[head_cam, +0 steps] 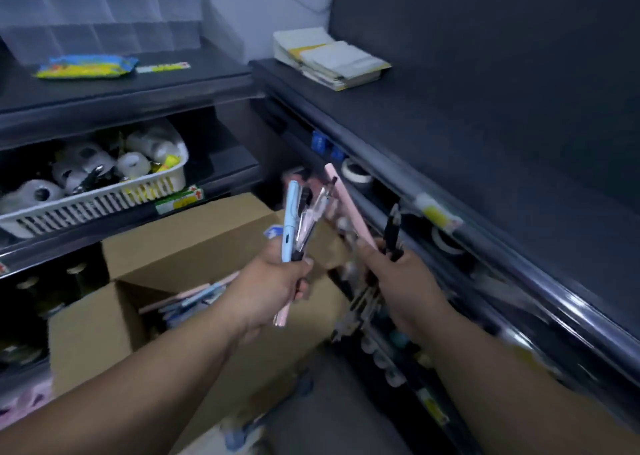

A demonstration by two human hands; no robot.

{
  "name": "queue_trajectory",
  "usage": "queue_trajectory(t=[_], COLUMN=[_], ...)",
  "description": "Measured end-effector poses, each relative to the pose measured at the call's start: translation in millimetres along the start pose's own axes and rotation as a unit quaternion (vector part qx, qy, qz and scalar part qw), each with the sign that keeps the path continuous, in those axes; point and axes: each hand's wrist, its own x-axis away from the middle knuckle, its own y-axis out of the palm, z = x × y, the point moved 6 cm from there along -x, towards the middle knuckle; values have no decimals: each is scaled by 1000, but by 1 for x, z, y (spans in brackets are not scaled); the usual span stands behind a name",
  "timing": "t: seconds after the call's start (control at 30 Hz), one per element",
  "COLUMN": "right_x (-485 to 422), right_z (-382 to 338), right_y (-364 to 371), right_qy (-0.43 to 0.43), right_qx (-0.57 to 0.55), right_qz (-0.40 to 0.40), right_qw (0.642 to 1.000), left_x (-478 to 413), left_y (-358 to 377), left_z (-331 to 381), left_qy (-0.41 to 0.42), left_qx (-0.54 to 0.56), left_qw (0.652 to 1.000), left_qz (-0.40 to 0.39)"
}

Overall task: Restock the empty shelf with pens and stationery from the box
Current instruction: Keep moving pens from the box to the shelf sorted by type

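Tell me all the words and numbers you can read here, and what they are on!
Nothing here is sharp enough to read.
The colourful packet: print blurred.
The shelf tag beside it: blurred.
The green and yellow tag under the basket: blurred.
The blue tags: too small.
The yellow label on the right rail: blurred.
The pens: no readable print.

box (166, 247) below basket (93, 205)

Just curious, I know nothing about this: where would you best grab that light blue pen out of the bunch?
Probably its upper barrel, pinched from above or the left: the light blue pen stands nearly upright, its left side open and its top clear of the left hand, which grips the lower end.
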Motion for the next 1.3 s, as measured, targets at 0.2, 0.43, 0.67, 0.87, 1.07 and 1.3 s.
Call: queue_trajectory(t=[0.2, 0.43, 0.67, 0.87, 1.07, 1.3], right_x=[135, 338, 487, 531, 505, 456], right_z=[29, 52, 78, 99, 111, 91], right_y=[-141, -296, -395, -457, -537, -651], right_qy=[12, -45, -49, -53, -55, -29], right_qx=[-65, -134, -199, -325, -380, -346], right_qz=[130, 282, 425, 487, 488, 527], right_qw=[989, 949, 882, 809, 784, 776], left_x=[82, 228, 339, 373, 356, 300], left_y=[156, 346, 488, 574, 656, 754], left_z=[-14, -35, -58, -81, -92, -59], left_qy=[47, 83, 178, 202, 197, 146], left_qx=[-119, -167, -244, -303, -357, -303], left_qw=[981, 929, 855, 783, 718, 744], left_qz=[-148, -319, -422, -505, -564, -577])
